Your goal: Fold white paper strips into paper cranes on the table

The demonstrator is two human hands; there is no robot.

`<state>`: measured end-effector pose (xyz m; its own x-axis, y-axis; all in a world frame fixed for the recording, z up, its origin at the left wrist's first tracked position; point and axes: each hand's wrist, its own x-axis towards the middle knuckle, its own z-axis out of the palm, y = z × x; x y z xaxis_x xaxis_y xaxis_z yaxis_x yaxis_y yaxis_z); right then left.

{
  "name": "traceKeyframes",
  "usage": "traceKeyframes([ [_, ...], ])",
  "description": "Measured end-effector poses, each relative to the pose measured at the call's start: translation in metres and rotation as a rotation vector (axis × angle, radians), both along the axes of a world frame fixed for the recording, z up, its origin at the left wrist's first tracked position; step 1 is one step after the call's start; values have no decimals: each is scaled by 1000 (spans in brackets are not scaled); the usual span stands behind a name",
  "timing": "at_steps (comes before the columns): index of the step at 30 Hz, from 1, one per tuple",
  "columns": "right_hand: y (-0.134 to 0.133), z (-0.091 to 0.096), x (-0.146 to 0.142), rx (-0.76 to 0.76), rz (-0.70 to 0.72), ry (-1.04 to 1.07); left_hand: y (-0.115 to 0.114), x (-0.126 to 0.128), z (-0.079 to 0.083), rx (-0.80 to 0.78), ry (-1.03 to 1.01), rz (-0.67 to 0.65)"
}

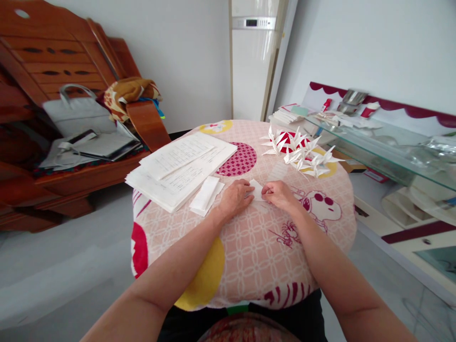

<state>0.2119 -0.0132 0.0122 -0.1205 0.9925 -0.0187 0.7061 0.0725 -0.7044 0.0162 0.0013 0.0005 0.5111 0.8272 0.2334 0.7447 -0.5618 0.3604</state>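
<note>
A small folded white paper piece lies on the patterned pink tablecloth in the middle of the round table. My left hand rests on its left side, fingers curled down on the paper. My right hand pinches its right edge with fingers pressed together. Several finished white paper cranes stand beyond my hands toward the far right of the table. A stack of printed sheets lies to the left, with narrow white paper strips beside it.
A wooden bench at the left carries a grey bag, papers and a folded blanket. A glass shelf unit with cups and papers stands at the right. A tall white air conditioner stands behind the table.
</note>
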Motion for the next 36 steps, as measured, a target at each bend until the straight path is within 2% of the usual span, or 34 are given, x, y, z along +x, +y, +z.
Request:
traceKeyframes([
  [5,-3,-2,5,-5,-6,14,10,-16,-6,-40,-96,19],
  [12,-2,-3,4,2,-19,24,22,-36,0,-203,-125,-34],
  [16,-3,-2,4,-4,-20,31,24,-45,1,-251,-218,-97],
  [20,-4,-1,3,-9,-20,60,27,-51,-3,-356,-395,-201],
  [23,-3,-1,4,-23,-85,184,32,-52,-5,-394,-470,-121],
  [26,0,-5,7,30,-181,315,34,-50,-5,-370,-486,-17],
  [30,6,-12,12,129,-192,351,30,-45,-2,-343,-511,-38],
  [36,6,-12,11,129,-234,370,23,-40,5,-315,-487,-32],
])
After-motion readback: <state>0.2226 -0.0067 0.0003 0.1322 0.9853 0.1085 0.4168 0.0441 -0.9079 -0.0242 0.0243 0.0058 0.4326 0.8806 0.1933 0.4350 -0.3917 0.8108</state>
